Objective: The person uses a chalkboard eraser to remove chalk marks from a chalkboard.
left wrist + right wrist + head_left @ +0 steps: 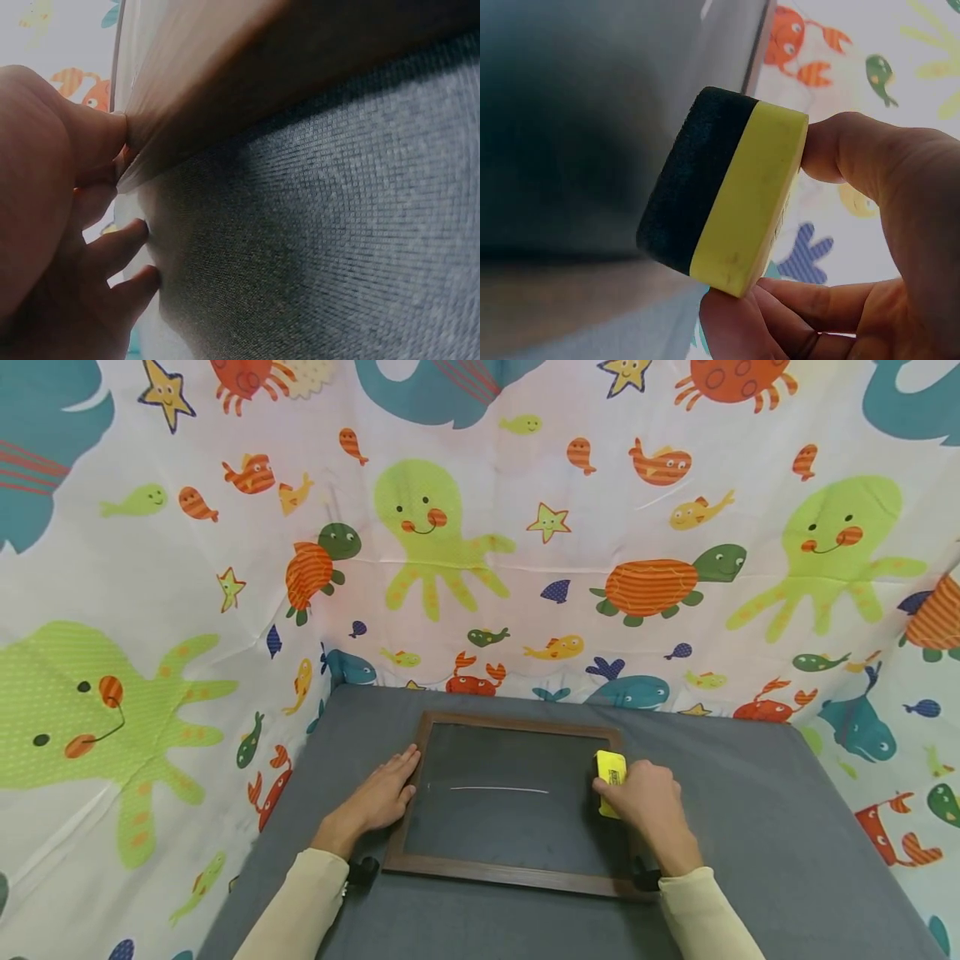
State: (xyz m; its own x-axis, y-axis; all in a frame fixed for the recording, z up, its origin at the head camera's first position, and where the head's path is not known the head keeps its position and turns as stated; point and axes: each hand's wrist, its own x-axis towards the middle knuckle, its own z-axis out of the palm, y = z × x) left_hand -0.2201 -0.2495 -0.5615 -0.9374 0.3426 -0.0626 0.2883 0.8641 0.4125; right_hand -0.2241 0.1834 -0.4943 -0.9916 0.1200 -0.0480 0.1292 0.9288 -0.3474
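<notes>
A small blackboard with a brown wooden frame lies flat on the grey cloth. One thin white chalk line runs across its middle. My left hand rests against the left side of the frame with fingers extended; the left wrist view shows the thumb touching the frame's edge. Over the board's right side, my right hand grips a yellow chalkboard eraser between thumb and fingers. Its dark felt faces the board, and the eraser appears raised off the surface.
Grey cloth covers the table around the board. A white curtain printed with sea animals hangs behind the table and along both sides. Black wrist straps sit at both wrists.
</notes>
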